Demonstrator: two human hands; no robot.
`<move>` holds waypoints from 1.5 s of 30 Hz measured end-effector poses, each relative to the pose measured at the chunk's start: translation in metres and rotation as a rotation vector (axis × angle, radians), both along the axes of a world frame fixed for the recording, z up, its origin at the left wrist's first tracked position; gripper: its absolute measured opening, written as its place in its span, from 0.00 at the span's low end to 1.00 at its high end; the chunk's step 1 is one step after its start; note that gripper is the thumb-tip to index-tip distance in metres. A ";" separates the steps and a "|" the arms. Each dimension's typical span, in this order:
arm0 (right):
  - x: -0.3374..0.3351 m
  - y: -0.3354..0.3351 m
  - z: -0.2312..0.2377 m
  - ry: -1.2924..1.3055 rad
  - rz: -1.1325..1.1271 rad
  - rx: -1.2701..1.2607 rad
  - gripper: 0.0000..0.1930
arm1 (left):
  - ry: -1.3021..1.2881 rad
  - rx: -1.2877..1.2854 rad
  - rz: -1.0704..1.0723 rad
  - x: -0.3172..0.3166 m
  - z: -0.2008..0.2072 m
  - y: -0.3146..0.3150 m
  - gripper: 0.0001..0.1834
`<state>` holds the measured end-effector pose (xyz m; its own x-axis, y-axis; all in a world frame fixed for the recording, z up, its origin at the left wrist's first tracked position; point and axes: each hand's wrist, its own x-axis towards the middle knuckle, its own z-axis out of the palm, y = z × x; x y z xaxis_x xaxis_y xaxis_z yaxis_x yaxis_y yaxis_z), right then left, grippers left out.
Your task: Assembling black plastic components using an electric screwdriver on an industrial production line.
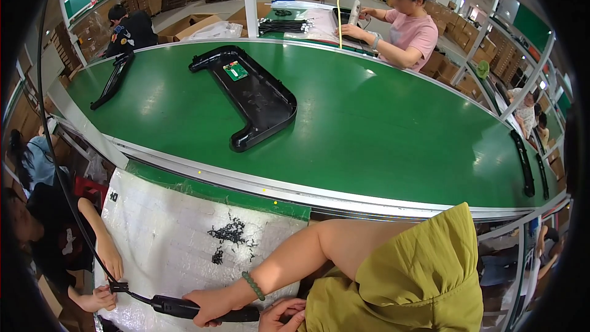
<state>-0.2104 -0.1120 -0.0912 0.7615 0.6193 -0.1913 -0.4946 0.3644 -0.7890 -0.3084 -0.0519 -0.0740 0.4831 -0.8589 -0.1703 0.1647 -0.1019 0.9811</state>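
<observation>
My right hand (212, 306), on the arm with a green bead bracelet, is wrapped round the body of a black corded electric screwdriver (172, 306). The tool lies low over a white padded worktop (166, 227), and its far end is partly hidden. Close by at the lower edge, my left hand (281, 316) has its fingers curled together near my yellow-green sleeve; what they hold, if anything, cannot be made out. A co-worker's hands (106, 283) are beside a small black connector (119, 286) on the screwdriver's cord. Small black screws (228, 232) lie scattered on the worktop.
A green conveyor (369, 123) with a metal rail crosses ahead. It carries a black plastic housing (264, 92) with a green circuit board (235, 71), plus black parts (115, 80) at left and right. Across it, another person (409, 37) handles a tool. The cord (58, 166) hangs at left.
</observation>
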 end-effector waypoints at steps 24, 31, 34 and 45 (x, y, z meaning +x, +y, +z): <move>0.001 0.001 -0.002 0.005 -0.018 0.008 0.18 | 0.050 0.042 0.036 -0.002 0.001 -0.002 0.10; 0.001 0.001 -0.002 -0.002 -0.016 0.003 0.18 | 0.022 0.052 -0.001 0.001 0.000 -0.002 0.10; 0.001 0.001 -0.001 -0.003 0.004 -0.010 0.23 | 0.018 0.049 0.002 0.001 0.002 -0.002 0.11; -0.003 0.000 0.006 -0.003 -0.006 -0.018 0.21 | -0.165 0.036 0.027 -0.003 0.008 -0.007 0.10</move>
<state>-0.2133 -0.1115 -0.0850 0.7659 0.6112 -0.1995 -0.4897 0.3535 -0.7970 -0.3114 -0.0584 -0.0660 0.5299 -0.8399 -0.1171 0.0052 -0.1349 0.9908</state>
